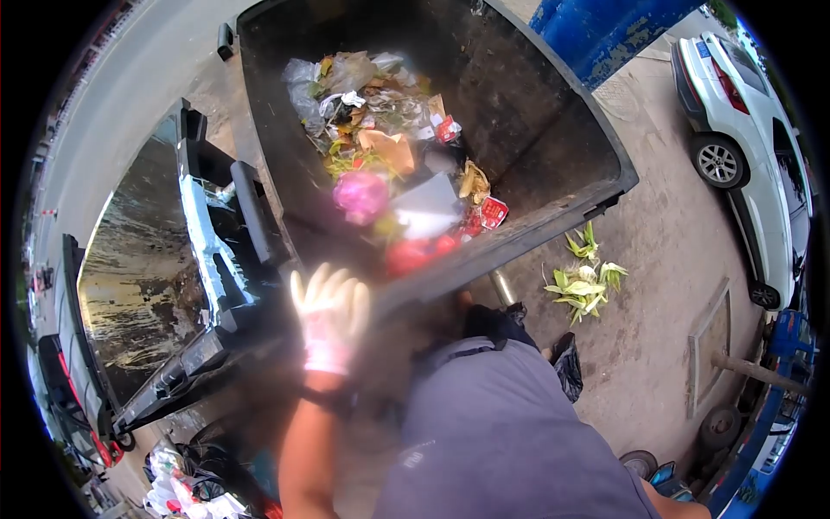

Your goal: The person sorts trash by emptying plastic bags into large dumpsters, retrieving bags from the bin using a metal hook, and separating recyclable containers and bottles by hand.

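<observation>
My left hand (331, 313), in a pale glove with a pink cuff, is at the near left rim of a large dark bin (519, 238). Its fingers are spread and point up toward the rim; whether they touch it is blurred. Inside the bin lie clear plastic bags (303, 91), leaves, a pink round bundle (361, 197), a white box-like piece (428, 208), red plastic (419, 253) and a red packet (494, 213). My right hand is not visible; only a bit of that arm shows at the lower right edge.
An open lid (143, 268) hangs left of the bin. Bagged rubbish (186, 489) lies at lower left. Green husks (584, 290) and a black bag (566, 368) are on the ground at right. A white car (748, 164) stands beyond, near a blue metal surface (605, 30).
</observation>
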`<action>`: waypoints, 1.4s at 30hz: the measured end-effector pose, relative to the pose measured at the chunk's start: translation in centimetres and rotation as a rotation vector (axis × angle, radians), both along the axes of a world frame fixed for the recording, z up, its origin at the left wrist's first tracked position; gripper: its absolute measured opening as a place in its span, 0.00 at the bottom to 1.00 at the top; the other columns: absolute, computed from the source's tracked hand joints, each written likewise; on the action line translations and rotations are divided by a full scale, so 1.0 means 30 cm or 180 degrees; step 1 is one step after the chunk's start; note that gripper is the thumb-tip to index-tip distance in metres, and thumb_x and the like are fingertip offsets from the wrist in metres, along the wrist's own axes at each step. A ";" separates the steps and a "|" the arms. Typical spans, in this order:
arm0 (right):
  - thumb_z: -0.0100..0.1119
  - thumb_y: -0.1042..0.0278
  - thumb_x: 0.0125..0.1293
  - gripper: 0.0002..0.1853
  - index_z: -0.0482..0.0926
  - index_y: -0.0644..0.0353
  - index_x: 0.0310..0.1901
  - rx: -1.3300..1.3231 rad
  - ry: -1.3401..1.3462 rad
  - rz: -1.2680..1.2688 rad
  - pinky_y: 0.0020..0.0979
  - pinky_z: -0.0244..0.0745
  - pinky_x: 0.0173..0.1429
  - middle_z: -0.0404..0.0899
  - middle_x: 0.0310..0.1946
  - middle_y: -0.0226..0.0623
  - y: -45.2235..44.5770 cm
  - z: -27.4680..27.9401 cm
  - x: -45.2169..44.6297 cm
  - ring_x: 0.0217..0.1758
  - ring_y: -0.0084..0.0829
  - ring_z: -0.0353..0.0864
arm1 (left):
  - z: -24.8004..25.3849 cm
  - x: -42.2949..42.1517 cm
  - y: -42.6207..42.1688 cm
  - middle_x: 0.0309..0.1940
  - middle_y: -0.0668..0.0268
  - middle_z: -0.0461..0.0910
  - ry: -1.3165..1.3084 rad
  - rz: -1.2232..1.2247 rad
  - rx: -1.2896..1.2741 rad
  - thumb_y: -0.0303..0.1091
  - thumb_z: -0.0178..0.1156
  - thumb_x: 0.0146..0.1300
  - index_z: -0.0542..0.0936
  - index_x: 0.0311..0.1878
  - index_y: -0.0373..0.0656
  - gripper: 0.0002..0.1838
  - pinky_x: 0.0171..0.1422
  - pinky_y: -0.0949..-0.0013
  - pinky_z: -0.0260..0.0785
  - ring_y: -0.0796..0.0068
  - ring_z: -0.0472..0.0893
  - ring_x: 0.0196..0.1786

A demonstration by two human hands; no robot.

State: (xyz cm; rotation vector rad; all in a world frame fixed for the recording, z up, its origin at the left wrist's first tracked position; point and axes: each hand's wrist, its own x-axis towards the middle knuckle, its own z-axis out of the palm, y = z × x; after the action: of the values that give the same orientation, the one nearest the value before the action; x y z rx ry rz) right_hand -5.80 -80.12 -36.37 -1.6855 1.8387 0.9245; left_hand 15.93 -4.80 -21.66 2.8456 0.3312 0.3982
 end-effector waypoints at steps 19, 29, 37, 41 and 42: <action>0.58 0.58 0.79 0.20 0.83 0.60 0.63 0.2070 -0.3539 0.6691 0.28 0.79 0.59 0.87 0.52 0.32 2.064 0.810 2.500 0.52 0.24 0.85 | 0.011 0.047 0.025 0.50 0.60 0.88 0.0207 0.0364 -0.0263 0.33 0.65 0.60 0.88 0.44 0.41 0.11 0.82 0.38 0.54 0.54 0.81 0.64; 0.75 0.56 0.55 0.19 0.90 0.50 0.48 0.1779 -0.0570 0.9190 0.36 0.82 0.52 0.89 0.48 0.30 2.355 -0.594 2.814 0.47 0.33 0.87 | -0.010 0.076 0.044 0.55 0.57 0.86 0.0877 0.0561 -0.0335 0.34 0.64 0.50 0.87 0.46 0.40 0.19 0.82 0.34 0.53 0.53 0.79 0.67; 0.75 0.57 0.54 0.24 0.89 0.51 0.55 0.1427 0.0777 0.8942 0.41 0.84 0.59 0.90 0.52 0.41 1.922 -1.190 2.297 0.56 0.43 0.89 | -0.023 0.075 0.048 0.58 0.58 0.86 0.1372 0.0607 -0.0269 0.40 0.59 0.58 0.89 0.47 0.40 0.19 0.83 0.33 0.50 0.52 0.78 0.69; 0.58 0.64 0.70 0.25 0.79 0.53 0.68 0.1079 0.0945 0.8055 0.46 0.75 0.70 0.76 0.72 0.41 1.894 -1.068 2.150 0.72 0.42 0.78 | -0.022 0.056 0.052 0.58 0.58 0.85 0.1743 0.0510 -0.0135 0.54 0.51 0.73 0.89 0.49 0.41 0.27 0.84 0.32 0.49 0.51 0.76 0.70; 0.55 0.66 0.72 0.24 0.78 0.53 0.69 0.0946 0.0896 0.8379 0.48 0.73 0.72 0.73 0.74 0.40 1.851 -1.158 2.097 0.75 0.42 0.76 | -0.033 0.047 0.051 0.58 0.58 0.85 0.1708 0.0459 -0.0091 0.57 0.47 0.77 0.89 0.49 0.41 0.30 0.83 0.31 0.48 0.51 0.76 0.71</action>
State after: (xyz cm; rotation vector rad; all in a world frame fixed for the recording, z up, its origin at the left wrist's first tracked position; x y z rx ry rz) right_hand 57.11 -24.60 -71.12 -2.7942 -1.7008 1.7033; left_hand 17.34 -3.28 -22.65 2.8636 0.6336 -0.3560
